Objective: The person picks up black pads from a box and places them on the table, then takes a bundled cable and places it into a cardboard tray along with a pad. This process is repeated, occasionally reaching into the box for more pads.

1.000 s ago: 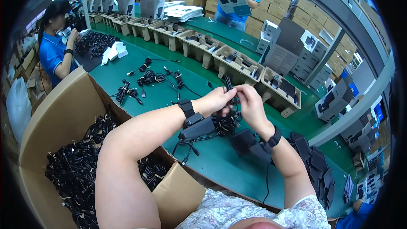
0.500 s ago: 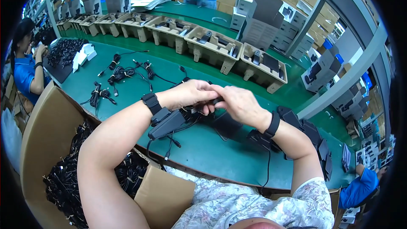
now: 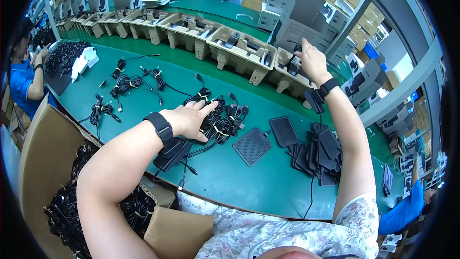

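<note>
My left hand (image 3: 190, 119) lies with its fingers spread on a heap of bundled black cables (image 3: 221, 120) on the green table. At the far right, my right hand (image 3: 313, 63) is raised over the rightmost brown moulded tray (image 3: 282, 80). A thin black cable (image 3: 293, 43) shows at its curled fingertips, which partly hide it. The tray holds dark parts, some of them behind the hand. Two flat black pads, one with a mesh face (image 3: 252, 147) and one smooth (image 3: 283, 131), lie between my arms. Both wrists wear black straps with black boxes.
A row of similar trays (image 3: 238, 57) runs along the far side. Beside my left arm stands an open carton (image 3: 43, 144) full of cables. Black flat parts (image 3: 320, 153) are piled by my right forearm. A metal post (image 3: 402, 91) rises at right; co-workers sit at both sides.
My hands have parted from in front of me. The right has gone up and away to the tray with the cable; the left has opened down onto the cable heap, and the pads are uncovered.
</note>
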The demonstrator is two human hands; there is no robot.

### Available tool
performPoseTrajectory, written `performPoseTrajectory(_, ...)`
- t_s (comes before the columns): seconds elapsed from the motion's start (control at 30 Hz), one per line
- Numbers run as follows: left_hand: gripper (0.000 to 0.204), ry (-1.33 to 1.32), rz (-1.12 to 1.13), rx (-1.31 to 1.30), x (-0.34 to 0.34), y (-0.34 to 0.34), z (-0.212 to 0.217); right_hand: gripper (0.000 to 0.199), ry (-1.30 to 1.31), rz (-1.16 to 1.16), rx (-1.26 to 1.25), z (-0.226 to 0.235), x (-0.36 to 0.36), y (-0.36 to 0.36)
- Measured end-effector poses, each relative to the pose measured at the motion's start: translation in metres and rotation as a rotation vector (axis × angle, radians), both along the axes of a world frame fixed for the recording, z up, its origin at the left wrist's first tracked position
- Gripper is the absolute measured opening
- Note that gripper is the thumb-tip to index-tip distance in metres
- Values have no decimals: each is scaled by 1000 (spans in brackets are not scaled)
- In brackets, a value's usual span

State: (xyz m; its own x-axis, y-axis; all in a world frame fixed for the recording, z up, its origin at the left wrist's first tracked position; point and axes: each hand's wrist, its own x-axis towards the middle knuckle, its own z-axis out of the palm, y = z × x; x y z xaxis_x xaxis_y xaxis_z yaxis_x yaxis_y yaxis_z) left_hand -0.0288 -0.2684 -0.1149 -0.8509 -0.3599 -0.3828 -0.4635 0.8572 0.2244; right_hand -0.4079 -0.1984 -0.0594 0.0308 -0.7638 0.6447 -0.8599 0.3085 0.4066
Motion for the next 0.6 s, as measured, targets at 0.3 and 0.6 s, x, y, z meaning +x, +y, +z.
performPoseTrajectory(0.3,105,-57,35,42,1,-5,-2,28,138,-227,571,-12,-9,-29)
performPoseTrajectory(0.6,109,-54,48,73,-5,-6,-1,27,-410,-401,156,-60,-31,-84)
